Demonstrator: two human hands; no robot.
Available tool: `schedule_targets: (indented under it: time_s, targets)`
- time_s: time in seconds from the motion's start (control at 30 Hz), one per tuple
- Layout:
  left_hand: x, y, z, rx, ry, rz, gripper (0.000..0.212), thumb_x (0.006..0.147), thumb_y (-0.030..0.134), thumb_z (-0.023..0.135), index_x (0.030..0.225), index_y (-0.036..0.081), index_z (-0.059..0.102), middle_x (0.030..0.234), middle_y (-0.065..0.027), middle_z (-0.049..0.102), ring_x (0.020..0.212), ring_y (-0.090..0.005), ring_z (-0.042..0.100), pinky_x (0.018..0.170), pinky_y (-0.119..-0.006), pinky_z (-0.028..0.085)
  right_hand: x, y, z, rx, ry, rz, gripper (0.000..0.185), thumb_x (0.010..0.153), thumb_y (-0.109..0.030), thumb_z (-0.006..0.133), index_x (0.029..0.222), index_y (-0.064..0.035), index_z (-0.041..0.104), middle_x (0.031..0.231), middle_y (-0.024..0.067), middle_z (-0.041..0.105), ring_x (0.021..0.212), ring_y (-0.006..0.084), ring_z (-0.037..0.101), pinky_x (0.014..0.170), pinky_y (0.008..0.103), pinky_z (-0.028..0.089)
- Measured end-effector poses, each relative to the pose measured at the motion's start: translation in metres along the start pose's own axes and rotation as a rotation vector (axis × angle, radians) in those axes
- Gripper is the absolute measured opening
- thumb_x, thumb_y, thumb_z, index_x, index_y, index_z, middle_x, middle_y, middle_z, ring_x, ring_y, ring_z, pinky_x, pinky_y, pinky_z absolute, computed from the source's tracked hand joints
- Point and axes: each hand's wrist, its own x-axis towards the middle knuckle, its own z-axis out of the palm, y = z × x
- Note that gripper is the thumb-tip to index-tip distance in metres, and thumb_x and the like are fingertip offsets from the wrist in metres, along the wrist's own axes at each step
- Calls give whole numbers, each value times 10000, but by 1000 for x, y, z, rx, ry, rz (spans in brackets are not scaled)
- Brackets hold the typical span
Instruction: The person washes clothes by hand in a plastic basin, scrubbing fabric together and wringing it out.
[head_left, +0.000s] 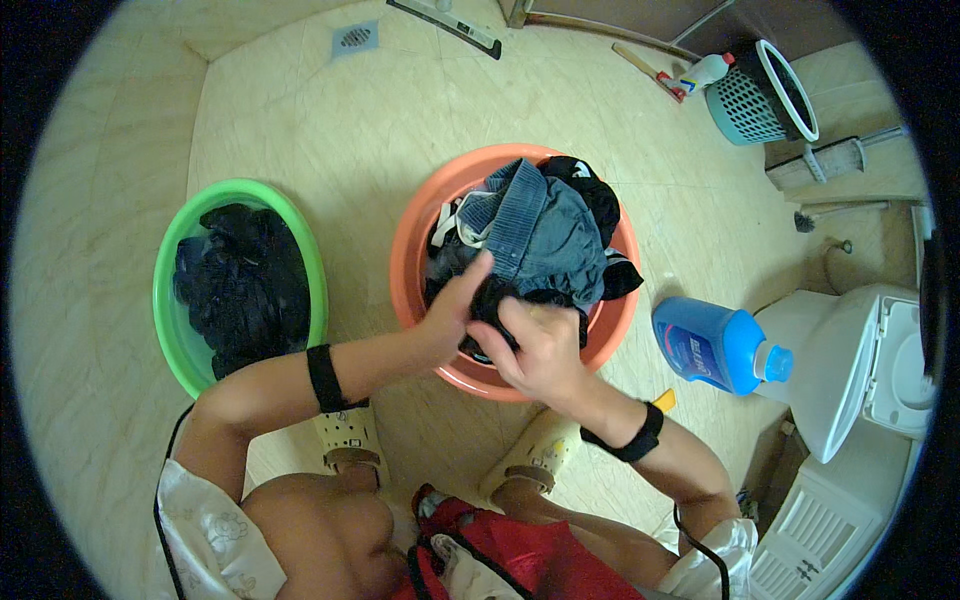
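Over the near part of an orange plastic basin (401, 262), a black garment (489, 304) is bunched between my two hands. My left hand (450, 315) presses against its left side with the thumb pointing up; the other fingers are mostly hidden by the cloth. Curled over the same cloth from the right is my right hand (546, 345), its knuckles up. Beyond them, a blue-grey denim-like garment (559, 236) with a ribbed band is heaped in the basin. Black clothes (589, 191) lie around it, one piece hanging over the right rim.
At left stands a green basin (319, 300) holding dark wet clothes (247, 285). A blue detergent bottle (697, 345) is right of the orange basin, near the white toilet (832, 375). Farther off are a laundry-style basket (742, 109), a brush (649, 71), a floor squeegee (450, 28) and a drain (355, 39).
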Motion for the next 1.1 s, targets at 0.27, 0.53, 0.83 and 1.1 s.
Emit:
schedule_targets:
  time_s: [0.27, 0.53, 0.83, 1.1]
  targets:
    - [-10, -12, -3, -254, 26, -266, 274, 940, 349, 398, 937, 122, 552, 919, -16, 590, 874, -121, 581, 775, -310, 487, 29, -6, 14, -107, 29, -97, 278, 783, -135, 629, 557, -81, 476, 513, 102, 480, 410, 270, 514, 381, 354, 398]
    - [-21, 0, -4, 10, 156, -484, 303, 934, 301, 385, 950, 74, 586, 874, -57, 634, 735, -161, 622, 635, -300, 508, 11, 11, 12, -28, -122, 60, 335, 850, -273, 565, 592, -59, 545, 542, 144, 566, 478, 321, 569, 462, 412, 462]
    - [-15, 37, -40, 1565, -166, 185, 376, 828, 367, 589, 831, -7, 553, 702, -175, 570, 637, -314, 574, 610, -413, 457, -53, 68, -12, -9, -425, 489, 378, 782, -326, 649, 890, 32, 587, 869, 252, 604, 873, 396, 581, 770, 445, 467]
    - [-12, 13, -37, 2054, -257, 571, 260, 791, 173, 553, 995, 11, 562, 1055, -108, 532, 932, -276, 544, 811, -372, 450, -84, 57, 17, -237, -680, 221, 626, 769, -410, 629, 1184, 38, 494, 1383, 225, 338, 1304, 391, 281, 1052, 508, 271]
